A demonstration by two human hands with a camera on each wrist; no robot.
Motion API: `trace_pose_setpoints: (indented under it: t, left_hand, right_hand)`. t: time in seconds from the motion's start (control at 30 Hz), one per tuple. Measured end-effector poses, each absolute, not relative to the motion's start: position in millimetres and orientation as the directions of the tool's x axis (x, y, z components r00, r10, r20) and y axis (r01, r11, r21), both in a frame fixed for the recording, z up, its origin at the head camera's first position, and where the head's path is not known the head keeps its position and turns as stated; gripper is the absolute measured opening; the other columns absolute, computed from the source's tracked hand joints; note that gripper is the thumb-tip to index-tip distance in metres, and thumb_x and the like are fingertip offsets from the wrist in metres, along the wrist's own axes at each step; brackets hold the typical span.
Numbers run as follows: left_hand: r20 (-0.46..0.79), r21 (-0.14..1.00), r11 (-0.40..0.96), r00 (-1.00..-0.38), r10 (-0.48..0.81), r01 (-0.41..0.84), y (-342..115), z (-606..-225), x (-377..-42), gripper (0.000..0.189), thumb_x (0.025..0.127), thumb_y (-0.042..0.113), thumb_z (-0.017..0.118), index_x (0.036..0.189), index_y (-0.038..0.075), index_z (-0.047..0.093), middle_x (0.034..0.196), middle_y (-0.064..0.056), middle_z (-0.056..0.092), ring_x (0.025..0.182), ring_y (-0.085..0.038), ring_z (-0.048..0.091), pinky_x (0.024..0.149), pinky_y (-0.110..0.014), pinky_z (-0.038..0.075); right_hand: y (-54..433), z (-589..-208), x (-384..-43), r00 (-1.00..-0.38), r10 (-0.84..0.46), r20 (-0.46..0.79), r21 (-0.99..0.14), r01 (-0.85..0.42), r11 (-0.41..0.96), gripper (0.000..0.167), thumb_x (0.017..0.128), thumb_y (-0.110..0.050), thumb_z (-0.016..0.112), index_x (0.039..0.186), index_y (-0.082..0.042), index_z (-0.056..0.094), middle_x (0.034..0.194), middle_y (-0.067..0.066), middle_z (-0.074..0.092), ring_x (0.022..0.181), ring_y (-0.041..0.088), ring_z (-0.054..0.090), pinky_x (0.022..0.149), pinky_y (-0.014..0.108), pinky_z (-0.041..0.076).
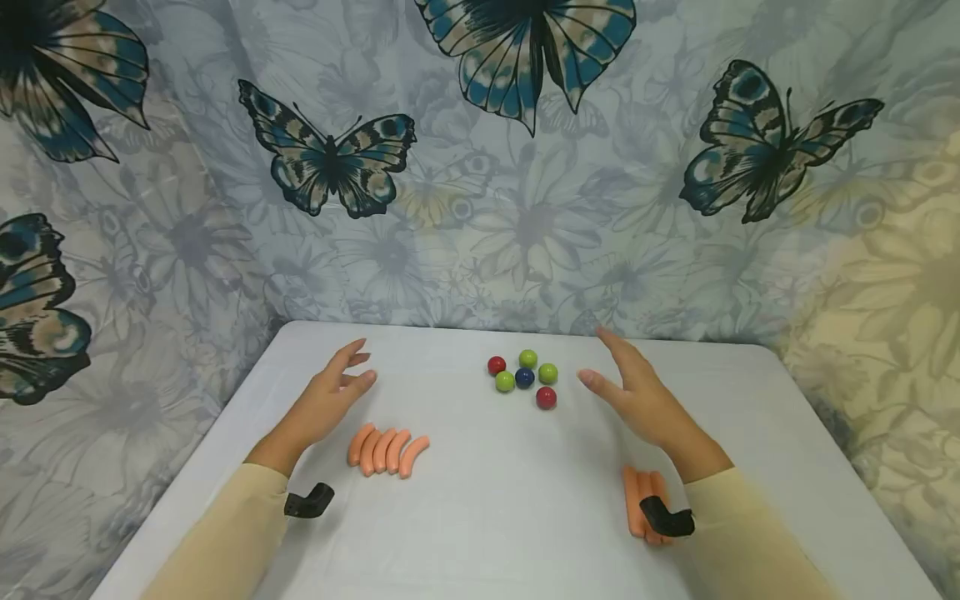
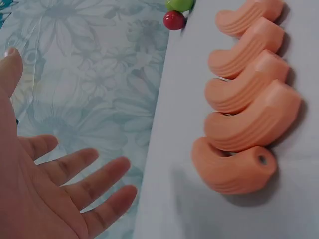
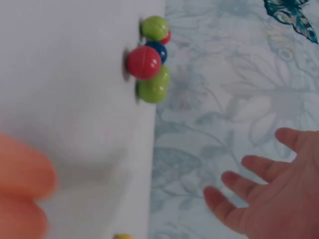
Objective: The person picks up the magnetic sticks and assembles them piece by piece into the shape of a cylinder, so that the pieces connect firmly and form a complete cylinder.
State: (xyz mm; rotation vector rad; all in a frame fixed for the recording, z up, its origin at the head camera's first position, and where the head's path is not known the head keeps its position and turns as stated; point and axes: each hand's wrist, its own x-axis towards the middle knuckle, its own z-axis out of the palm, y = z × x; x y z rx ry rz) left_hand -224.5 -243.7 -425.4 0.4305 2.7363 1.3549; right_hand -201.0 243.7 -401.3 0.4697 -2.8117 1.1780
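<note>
Five curved orange pieces (image 1: 383, 451) lie on the white table (image 1: 487, 525), wristward of the thumb tip of my left hand (image 1: 322, 404) and to its right. Each long axis runs roughly fore and aft, far end canted right. The left hand is nearer; its fingers are spread and grip nothing. The balls (image 1: 525, 378) lie left of the thumb tip of my right hand (image 1: 643, 404), apart from it; those fingers are likewise spread. Behind them, straight orange pieces (image 1: 633, 500) lie partly hidden by the black wrist mount (image 1: 666, 518).
</note>
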Motion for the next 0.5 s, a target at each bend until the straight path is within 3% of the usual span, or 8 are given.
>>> trace_pose_setpoints:
  t: [0.23,0.37,0.5]
  left_hand:
    - [0.042,0.871,0.475,-0.982,0.186,0.127,-245,-454,-216,0.071,0.116,0.044,0.054,0.171,0.008,0.027,0.156,-0.022,0.054,0.126,-0.038,0.067,0.096,-0.052,0.054]
    - [0.008,0.893,0.444,-0.989,0.149,0.074,-247,-474,-211,0.07,0.115,0.046,0.057,0.168,0.008,0.034,0.151,-0.017,0.059,0.125,-0.034,0.067,0.095,-0.043,0.054]
    - [0.009,0.909,0.41,-0.989,0.15,0.071,-253,-493,-205,0.058,0.114,0.028,0.063,0.164,0.007,0.043,0.148,-0.014,0.062,0.131,-0.032,0.063,0.101,-0.034,0.051]
  right_hand:
    - [227,-420,-206,-0.97,-0.191,0.154,-0.829,-0.231,0.509,0.078,0.113,-0.047,0.058,0.171,-0.006,0.027,0.173,0.022,0.027,0.151,0.051,0.035,0.115,0.074,0.033]
    - [213,-430,-207,-0.991,-0.102,0.088,-0.888,-0.125,0.442,0.079,0.111,-0.057,0.057,0.169,-0.01,0.034,0.167,0.02,0.038,0.147,0.045,0.042,0.112,0.066,0.042]
    - [197,-441,-208,-0.999,-0.024,0.029,-0.942,-0.035,0.334,0.074,0.111,-0.052,0.062,0.165,-0.009,0.039,0.161,0.019,0.046,0.142,0.039,0.049,0.109,0.057,0.048]
